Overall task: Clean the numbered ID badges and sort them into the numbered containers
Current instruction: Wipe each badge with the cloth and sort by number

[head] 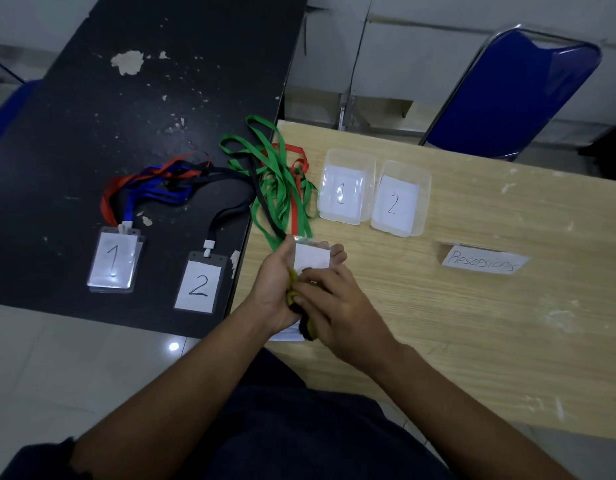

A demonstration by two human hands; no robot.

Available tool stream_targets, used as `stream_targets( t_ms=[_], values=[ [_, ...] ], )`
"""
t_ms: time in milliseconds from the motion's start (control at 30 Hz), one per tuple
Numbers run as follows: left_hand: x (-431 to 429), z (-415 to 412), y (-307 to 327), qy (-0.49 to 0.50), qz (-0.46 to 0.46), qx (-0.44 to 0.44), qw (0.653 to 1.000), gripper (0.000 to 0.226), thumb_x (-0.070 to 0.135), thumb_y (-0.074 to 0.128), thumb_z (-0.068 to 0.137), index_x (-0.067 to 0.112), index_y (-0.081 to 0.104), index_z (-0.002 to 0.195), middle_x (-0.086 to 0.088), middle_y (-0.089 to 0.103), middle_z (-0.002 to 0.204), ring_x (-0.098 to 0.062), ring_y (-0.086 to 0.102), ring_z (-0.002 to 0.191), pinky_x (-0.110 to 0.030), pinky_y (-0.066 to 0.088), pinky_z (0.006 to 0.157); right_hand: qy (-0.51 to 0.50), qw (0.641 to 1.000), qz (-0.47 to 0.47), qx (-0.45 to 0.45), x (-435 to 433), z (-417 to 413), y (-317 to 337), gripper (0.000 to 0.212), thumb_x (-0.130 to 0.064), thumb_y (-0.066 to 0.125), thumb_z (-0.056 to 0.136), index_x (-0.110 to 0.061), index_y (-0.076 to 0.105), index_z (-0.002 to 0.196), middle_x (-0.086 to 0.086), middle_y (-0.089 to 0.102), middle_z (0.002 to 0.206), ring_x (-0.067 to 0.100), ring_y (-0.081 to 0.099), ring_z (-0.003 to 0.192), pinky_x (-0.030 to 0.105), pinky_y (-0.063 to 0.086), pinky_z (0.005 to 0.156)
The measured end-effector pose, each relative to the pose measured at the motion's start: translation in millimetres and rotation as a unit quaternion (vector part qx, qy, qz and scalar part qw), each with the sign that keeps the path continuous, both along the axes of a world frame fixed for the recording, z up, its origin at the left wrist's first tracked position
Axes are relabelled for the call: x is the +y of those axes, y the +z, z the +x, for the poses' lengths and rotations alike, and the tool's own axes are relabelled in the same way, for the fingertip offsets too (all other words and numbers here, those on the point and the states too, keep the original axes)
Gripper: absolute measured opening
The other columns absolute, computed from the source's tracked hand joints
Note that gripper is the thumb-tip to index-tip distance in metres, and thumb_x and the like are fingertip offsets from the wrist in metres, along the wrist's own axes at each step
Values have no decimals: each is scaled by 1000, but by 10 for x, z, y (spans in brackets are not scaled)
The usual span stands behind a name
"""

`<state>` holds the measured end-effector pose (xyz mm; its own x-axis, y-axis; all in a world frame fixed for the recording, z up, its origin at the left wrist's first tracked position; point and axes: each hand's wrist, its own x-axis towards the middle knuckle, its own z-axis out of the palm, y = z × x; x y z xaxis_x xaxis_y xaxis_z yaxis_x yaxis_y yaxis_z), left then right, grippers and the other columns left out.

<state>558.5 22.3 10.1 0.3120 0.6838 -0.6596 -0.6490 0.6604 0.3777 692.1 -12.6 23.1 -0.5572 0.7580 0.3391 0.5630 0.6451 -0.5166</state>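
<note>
Fingers [338,255] of our left hand [273,292] curl beneath the held badge [311,258]; our right hand [337,308] pinches a cloth [294,293] against its face.
We judge the badge light, its clear sleeve slick and slightly bendable, best gripped by its side edges; its number is hidden. Soft lanyards [280,202] trail beyond the fingertips and could snag. Just past those fingertips, to their right, stand container 1 [350,157] and container 2 [425,188], side by side; the wooden table [473,341] offers open room right of our right knuckles, short of a paper label [483,263]. Left of the thumb, across the table edge, the badges marked 1 [114,261] and the badge marked 2 [199,284] lie on the black table [92,133].
</note>
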Motion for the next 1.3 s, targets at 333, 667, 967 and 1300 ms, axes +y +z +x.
stream_targets(
  t_ms=[333, 667, 967, 1300],
  values=[
    [33, -35, 41, 13, -5, -10, 1000, 58, 40, 48, 92, -3, 56, 130, -23, 62, 130, -30, 67, 112, -34, 55, 94, -32, 999, -24, -8, -1, 44, -62, 13, -6, 61, 94, -1, 70, 101, 14, 63, 103, 24, 49, 90, 32, 41, 84],
    [-17, -90, -87, 44, -38, -28, 998, 45, 28, 41, 88, 0, 67, 110, -19, 70, 109, -26, 61, 85, -34, 45, 78, -152, 966, -167, 130, 26, 292, -42, 16, -11, 69, 90, -10, 75, 105, -1, 69, 103, 15, 64, 97, 34, 52, 82],
    [-56, -84, -145, 11, -33, 30, 999, 42, 21, 67, 79, 9, 62, 119, -16, 67, 106, -27, 67, 87, -38, 59, 71, -249, 889, -254, 287, 12, 327, 118, 15, -15, 66, 91, -18, 74, 103, -5, 73, 102, 11, 67, 99, 22, 51, 86],
    [1, 51, -58, -11, -12, -50, 999, 69, 65, 37, 94, 9, 54, 132, -19, 64, 129, -34, 68, 109, -43, 57, 89, -78, 996, -47, 4, -154, 99, 8, 12, -4, 67, 90, -1, 71, 101, 10, 62, 98, 24, 52, 90, 34, 45, 80]
  ],
)
